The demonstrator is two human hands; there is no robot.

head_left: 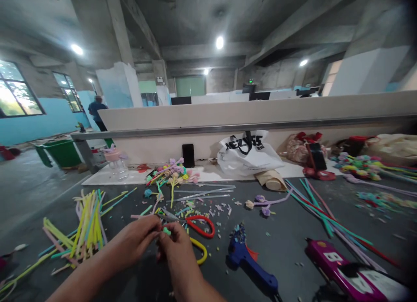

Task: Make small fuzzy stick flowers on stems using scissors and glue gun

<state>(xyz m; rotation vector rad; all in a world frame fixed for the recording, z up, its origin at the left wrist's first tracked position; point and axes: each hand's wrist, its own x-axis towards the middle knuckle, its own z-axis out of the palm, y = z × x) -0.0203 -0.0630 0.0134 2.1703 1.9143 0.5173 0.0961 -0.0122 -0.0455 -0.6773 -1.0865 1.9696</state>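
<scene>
My left hand [135,241] and my right hand [176,245] meet low in the middle of the view, fingers pinched together over a small green piece [167,231] that looks like a bit of pipe cleaner. Both hands hover just above the dark table [293,232]. Red-handled scissors [200,226] lie right behind my right hand, with a yellow loop [201,250] beside it. A heap of yellow, green and pink pipe cleaners [86,226] lies left of my left hand.
A blue glue gun [247,260] and a magenta one [345,267] lie at the right front. Finished pipe-cleaner flowers [172,172], a white bag [247,156], a jar [115,163] and phones line the back partition. A person [97,111] stands far left.
</scene>
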